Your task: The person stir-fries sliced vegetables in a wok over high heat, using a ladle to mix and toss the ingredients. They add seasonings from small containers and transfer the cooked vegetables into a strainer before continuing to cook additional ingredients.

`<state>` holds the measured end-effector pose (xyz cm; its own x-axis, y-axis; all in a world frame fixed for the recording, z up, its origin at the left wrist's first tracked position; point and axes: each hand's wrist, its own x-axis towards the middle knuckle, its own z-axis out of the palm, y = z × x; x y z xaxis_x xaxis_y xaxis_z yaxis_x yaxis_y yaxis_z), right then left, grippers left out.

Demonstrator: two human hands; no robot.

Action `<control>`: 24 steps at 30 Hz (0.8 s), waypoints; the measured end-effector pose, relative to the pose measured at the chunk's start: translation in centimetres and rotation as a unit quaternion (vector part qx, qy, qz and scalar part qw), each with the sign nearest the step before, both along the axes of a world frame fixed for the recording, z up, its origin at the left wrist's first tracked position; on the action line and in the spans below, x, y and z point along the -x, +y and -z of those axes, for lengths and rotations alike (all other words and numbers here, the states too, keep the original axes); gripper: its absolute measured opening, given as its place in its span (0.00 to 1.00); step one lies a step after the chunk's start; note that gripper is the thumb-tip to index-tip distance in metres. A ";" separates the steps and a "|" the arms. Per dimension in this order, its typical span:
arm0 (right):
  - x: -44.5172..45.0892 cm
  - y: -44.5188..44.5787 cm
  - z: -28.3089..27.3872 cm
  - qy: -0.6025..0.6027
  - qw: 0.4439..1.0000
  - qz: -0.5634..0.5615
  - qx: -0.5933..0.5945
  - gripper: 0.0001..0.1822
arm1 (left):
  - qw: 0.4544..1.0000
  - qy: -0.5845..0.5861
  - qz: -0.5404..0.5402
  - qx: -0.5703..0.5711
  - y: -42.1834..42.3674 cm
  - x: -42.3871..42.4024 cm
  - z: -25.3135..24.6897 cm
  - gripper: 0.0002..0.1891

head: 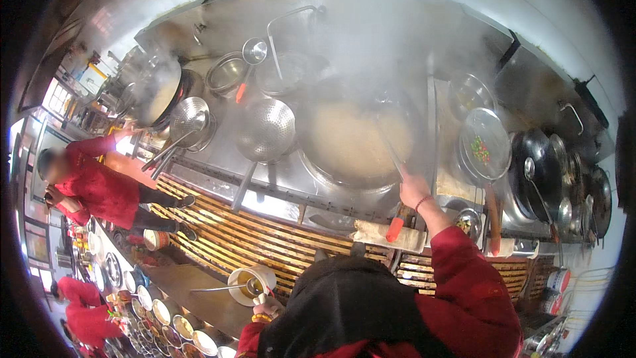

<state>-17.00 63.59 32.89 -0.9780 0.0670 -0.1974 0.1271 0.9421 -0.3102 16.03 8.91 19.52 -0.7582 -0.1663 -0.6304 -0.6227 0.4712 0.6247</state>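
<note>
My right hand (pixel 415 190) is closed around the metal handle of a utensil (pixel 389 146) whose far end is lost in steam over a large wok (pixel 328 179) of pale, cloudy liquid (pixel 355 134). An orange-red grip (pixel 394 229) shows just below that hand, over a folded cloth (pixel 365 236) at the stove's edge. Low in the view, my left hand (pixel 268 307), with a yellow band at the wrist, is beside a white bucket (pixel 271 278) of yellowish liquid. A ladle (pixel 218 288) lies across the bucket. Whether the left fingers hold anything is unclear.
A perforated strainer (pixel 266 129) rests left of the wok. On the right, a fine sieve (pixel 484 143) holds chopped red and green pieces, near stacked black woks (pixel 531 174). Several bowls (pixel 183 327) stand lower left. A co-worker in red (pixel 104 184) stands at another steaming wok (pixel 164 94).
</note>
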 end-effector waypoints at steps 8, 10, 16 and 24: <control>-7.2 -1.3 -2.9 0.025 0.996 0.006 0.090 0.32 | 0.966 -0.069 0.234 0.085 -6.3 4.4 9.7 0.15; -8.2 -1.9 -6.9 -0.023 0.989 0.058 0.134 0.31 | 0.854 -0.045 0.426 0.294 -7.2 5.8 14.6 0.17; -12.1 -0.5 -16.9 -0.042 0.994 0.026 0.093 0.32 | 0.660 0.102 0.696 0.264 -7.9 9.1 19.2 0.12; -12.8 -0.9 -13.7 -0.134 0.988 -0.071 -0.009 0.32 | 0.881 -0.018 0.410 0.236 -6.9 7.1 17.1 0.17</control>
